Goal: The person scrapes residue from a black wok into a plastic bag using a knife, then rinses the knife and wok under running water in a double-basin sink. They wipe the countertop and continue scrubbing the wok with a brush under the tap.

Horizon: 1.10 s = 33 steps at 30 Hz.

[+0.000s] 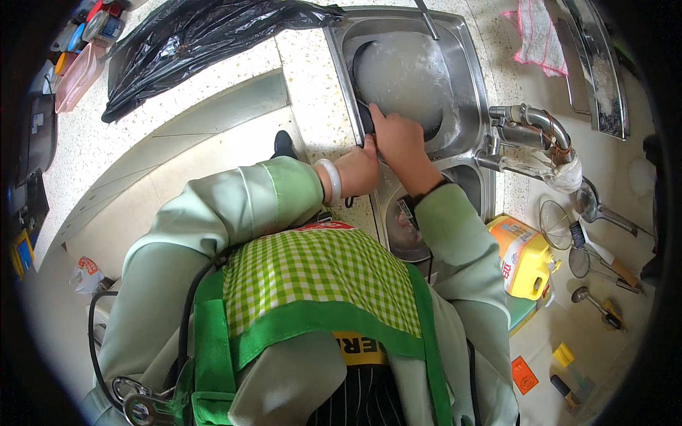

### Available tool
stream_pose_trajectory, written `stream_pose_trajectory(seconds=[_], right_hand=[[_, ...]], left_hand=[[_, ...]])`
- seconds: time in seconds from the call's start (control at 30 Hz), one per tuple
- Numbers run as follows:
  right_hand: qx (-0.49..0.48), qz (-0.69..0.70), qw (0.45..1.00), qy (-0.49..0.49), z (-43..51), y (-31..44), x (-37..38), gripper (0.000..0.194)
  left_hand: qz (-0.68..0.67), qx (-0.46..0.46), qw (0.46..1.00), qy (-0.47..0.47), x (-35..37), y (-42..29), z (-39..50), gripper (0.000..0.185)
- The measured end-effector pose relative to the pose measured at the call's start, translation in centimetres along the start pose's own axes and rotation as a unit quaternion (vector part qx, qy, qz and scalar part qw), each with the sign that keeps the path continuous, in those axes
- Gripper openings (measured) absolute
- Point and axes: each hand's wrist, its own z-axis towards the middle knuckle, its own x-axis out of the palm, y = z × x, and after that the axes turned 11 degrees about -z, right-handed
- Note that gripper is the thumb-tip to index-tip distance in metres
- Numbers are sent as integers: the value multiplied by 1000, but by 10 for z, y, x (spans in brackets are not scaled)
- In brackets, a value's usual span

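Note:
A dark round pan (356, 58) sits in the large basin of a stainless steel sink (471, 69), filled with cloudy, bubbly water. Its black handle (365, 118) points towards me along the basin's left wall. My right hand (399, 138) is closed around the handle, a dark band at its wrist. Close below it, my left hand (358, 169), wearing a pale bangle (333, 181), has curled fingers and one finger reaching up to the handle's lower end. Its underside is hidden, so I cannot tell whether it grips anything.
A faucet (533, 128) stands right of the sink. A smaller basin (394, 234) lies nearer me, partly under my right sleeve. A yellow jug (525, 258) stands beside it. Strainers (555, 223) and a ladle (589, 205) hang at right. Black plastic sheeting (213, 42) covers counter at upper left.

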Motion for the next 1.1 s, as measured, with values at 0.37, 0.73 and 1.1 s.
stream_pose_trajectory(seconds=[0.37,0.73,1.1], right_hand=[[19,25,997,-73,55,-2,6,45],[-105,-30,992,-59,11,-22,-14,32],[-76,-99,992,-1,-14,-29,-22,49]], left_hand=[[44,-45,998,25,-7,-10,0,86],[256,174,951,-16,9,13,4,52],[107,70,992,-2,2,3,4,43]])
